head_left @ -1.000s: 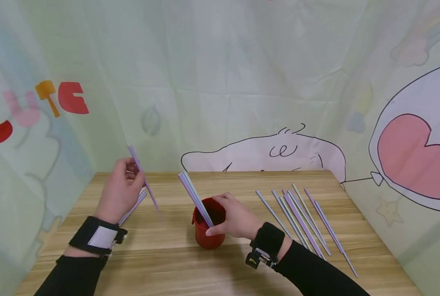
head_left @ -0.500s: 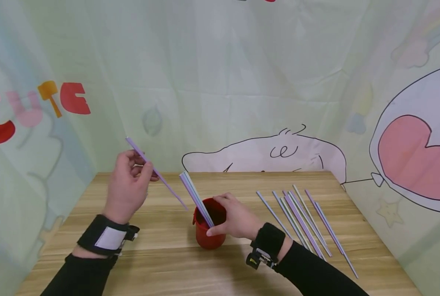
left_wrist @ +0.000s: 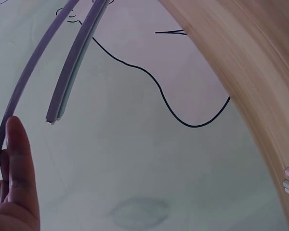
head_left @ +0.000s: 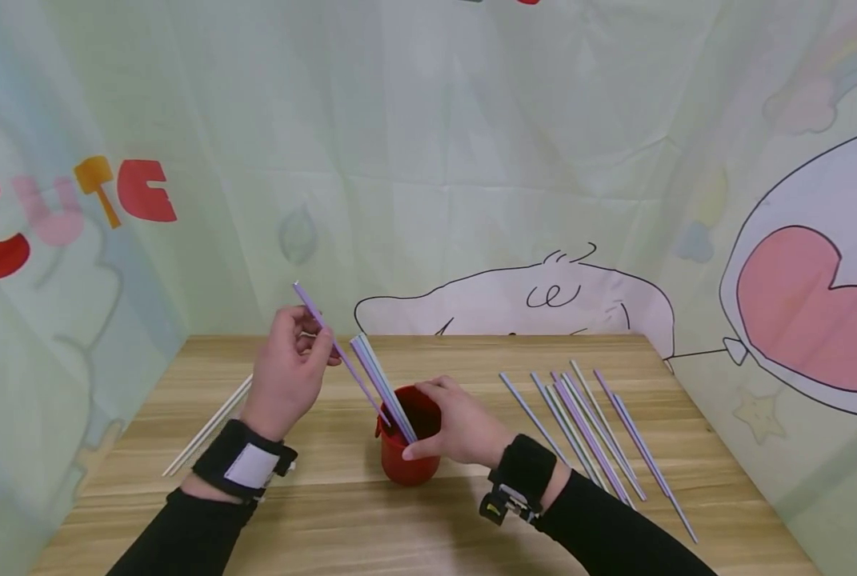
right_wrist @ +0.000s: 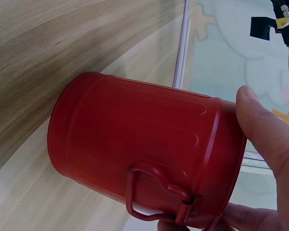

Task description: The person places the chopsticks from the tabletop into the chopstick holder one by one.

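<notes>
In the head view my left hand [head_left: 284, 388] pinches a thin purple stick [head_left: 356, 374] between thumb and fingers. The stick slants down to the right, its lower end at the left side of the mouth of a small red bucket [head_left: 408, 468]. Several purple and pale blue sticks [head_left: 378, 376] lean leftward out of the bucket. My right hand [head_left: 464, 424] grips the bucket's rim from the right, thumb in front. In the right wrist view, the right thumb [right_wrist: 262, 125] lies on the rim of the bucket [right_wrist: 135, 144], whose wire handle hangs on its side.
Pale sticks [head_left: 208, 424] lie on the wooden table [head_left: 342, 528] beside my left forearm. Several loose purple, blue, green and white sticks [head_left: 586, 432] are spread to the right, partly behind my right forearm. A printed curtain [head_left: 428, 200] hangs behind the table.
My left hand has carried the purple stick rightward, bringing its lower end to the bucket. Pale sticks at the left are now uncovered. My right hand and the bucket have stayed put.
</notes>
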`<state>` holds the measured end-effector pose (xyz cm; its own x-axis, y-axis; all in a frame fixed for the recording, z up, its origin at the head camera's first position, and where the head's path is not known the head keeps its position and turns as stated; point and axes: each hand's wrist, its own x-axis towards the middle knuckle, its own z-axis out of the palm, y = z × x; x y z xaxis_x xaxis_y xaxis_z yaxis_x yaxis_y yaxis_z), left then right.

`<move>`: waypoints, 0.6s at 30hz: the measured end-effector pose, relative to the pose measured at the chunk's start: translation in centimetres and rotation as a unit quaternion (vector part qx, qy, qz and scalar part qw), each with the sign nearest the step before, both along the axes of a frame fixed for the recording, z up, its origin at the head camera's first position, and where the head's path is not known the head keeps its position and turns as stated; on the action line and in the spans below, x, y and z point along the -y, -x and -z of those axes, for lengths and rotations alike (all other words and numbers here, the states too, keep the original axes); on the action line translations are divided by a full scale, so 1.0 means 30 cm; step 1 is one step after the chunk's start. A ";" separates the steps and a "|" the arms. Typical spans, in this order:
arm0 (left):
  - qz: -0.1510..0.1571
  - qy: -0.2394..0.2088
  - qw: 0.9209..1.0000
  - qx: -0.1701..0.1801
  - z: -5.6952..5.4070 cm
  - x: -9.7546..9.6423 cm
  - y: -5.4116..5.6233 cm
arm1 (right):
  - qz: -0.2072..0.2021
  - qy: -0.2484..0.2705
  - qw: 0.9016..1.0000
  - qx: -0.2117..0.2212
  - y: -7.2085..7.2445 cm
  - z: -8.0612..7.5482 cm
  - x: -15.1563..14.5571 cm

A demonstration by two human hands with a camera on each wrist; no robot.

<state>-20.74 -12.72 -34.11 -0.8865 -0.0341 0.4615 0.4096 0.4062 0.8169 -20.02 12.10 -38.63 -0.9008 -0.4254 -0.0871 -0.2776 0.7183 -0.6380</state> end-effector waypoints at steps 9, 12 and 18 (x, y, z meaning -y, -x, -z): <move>0.001 0.040 0.998 0.039 0.056 -0.020 0.012 | 0.000 0.007 1.000 0.006 -0.001 -0.002 0.000; 0.001 0.056 0.997 0.050 0.072 -0.025 0.013 | 0.000 0.009 1.000 0.008 -0.001 -0.002 0.000; -0.019 0.108 0.992 0.067 0.107 -0.036 0.012 | 0.000 0.007 1.000 0.009 0.000 -0.002 -0.001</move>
<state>-21.09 -11.65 -37.31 -0.9403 0.0178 0.3399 0.2843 0.5902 0.7556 -20.00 12.14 -38.57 -0.8995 -0.4262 -0.0965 -0.2658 0.7088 -0.6534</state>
